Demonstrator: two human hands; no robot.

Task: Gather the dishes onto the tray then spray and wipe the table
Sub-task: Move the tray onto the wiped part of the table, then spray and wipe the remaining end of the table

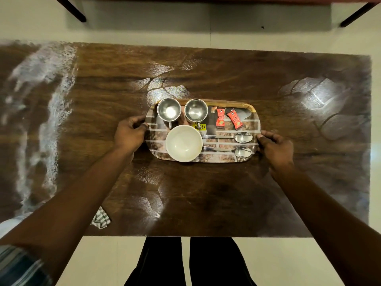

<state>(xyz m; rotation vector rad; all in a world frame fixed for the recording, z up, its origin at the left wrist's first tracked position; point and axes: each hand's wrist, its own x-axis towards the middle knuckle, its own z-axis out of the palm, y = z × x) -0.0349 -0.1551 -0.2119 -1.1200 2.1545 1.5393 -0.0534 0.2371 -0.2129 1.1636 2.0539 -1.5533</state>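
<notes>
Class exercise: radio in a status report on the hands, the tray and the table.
Left hand and right hand gripping tray ends. Cups, bowl, spoons, sachets loaded. Table streaked wet; striped cloth at near edge. Nothing blocking.

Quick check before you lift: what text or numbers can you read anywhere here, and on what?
Yellow sticker on the tray: a partly hidden price, digits unclear.
Two red sachets: cursive brand name, too blurred to read for sure.
Nothing else bears text.

arms: bare forearms | left sleeve [18, 265]: striped blue, grey, white, rolled up | trousers [165, 263]: black
</notes>
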